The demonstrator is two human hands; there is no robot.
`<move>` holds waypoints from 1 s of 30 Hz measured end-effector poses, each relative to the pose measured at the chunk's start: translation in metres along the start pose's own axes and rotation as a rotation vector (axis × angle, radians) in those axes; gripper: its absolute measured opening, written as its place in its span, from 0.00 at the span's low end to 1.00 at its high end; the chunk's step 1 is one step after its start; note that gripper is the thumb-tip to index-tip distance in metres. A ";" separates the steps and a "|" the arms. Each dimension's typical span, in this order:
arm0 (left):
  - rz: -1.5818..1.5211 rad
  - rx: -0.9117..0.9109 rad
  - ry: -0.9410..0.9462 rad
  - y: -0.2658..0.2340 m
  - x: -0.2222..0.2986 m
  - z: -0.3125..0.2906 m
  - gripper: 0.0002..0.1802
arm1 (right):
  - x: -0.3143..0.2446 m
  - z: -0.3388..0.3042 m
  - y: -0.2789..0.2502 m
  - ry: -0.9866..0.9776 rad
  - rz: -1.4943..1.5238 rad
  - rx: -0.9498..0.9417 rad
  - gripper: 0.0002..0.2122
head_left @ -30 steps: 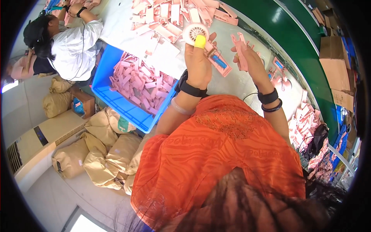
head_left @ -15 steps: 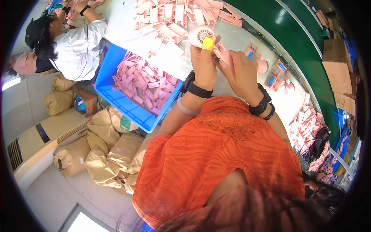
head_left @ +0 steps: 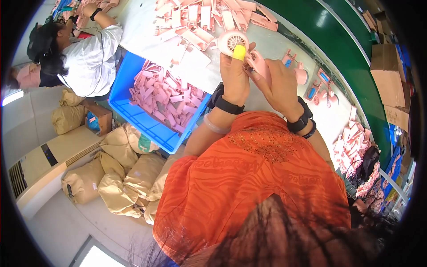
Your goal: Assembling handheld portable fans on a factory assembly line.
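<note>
Pink fan body (head_left: pixel 227 43), with one round slatted grille facing up, sits in my left hand (head_left: pixel 235 75) in the head view, above the white table (head_left: pixel 138 20) and in front of my chest. One pink handle shell (head_left: pixel 260 66) is in my right hand (head_left: pixel 282 84), just beside it; my fingers hide whether the two pieces meet.

Around me I count one blue bin (head_left: pixel 129 109), its pink pieces (head_left: pixel 164 95) too many to count, one heap of loose pink parts (head_left: pixel 202 20) at the table's far side, and at least three pink units with blue insides (head_left: pixel 324 77) to my right. One co-worker (head_left: pixel 89 62) in white is at the upper left.

My orange top (head_left: pixel 249 178) carries printed lettering in darker orange; one brown sack (head_left: pixel 83 183) has a pale label too small to read.

My left hand is closed round the fan body, its yellow-capped thumb (head_left: pixel 239 52) pressed at the grille's lower edge. My right thumb and fingers are closed on the handle shell.
</note>
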State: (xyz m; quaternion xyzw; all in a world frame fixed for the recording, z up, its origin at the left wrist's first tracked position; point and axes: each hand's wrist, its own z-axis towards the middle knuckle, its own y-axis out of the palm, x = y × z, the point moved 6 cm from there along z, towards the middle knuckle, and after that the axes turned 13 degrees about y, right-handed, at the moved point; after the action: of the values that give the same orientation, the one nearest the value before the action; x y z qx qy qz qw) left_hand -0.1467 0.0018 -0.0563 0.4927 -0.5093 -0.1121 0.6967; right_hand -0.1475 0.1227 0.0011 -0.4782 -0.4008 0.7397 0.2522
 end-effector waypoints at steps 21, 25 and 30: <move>0.099 -0.088 -0.100 0.001 -0.001 -0.005 0.22 | 0.011 0.002 0.009 -0.023 0.063 -0.078 0.20; 0.117 -0.090 -0.101 0.002 -0.001 0.002 0.21 | 0.052 -0.002 0.038 0.605 0.821 -0.806 0.22; 0.180 -0.096 -0.100 0.002 -0.002 0.005 0.21 | 0.052 -0.012 0.044 0.740 1.256 -1.019 0.24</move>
State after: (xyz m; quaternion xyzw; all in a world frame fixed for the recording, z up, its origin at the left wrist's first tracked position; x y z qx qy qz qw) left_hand -0.1523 0.0013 -0.0558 0.4045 -0.5797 -0.0978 0.7005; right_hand -0.1580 0.1424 -0.0643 -0.8722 -0.2379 0.2715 -0.3301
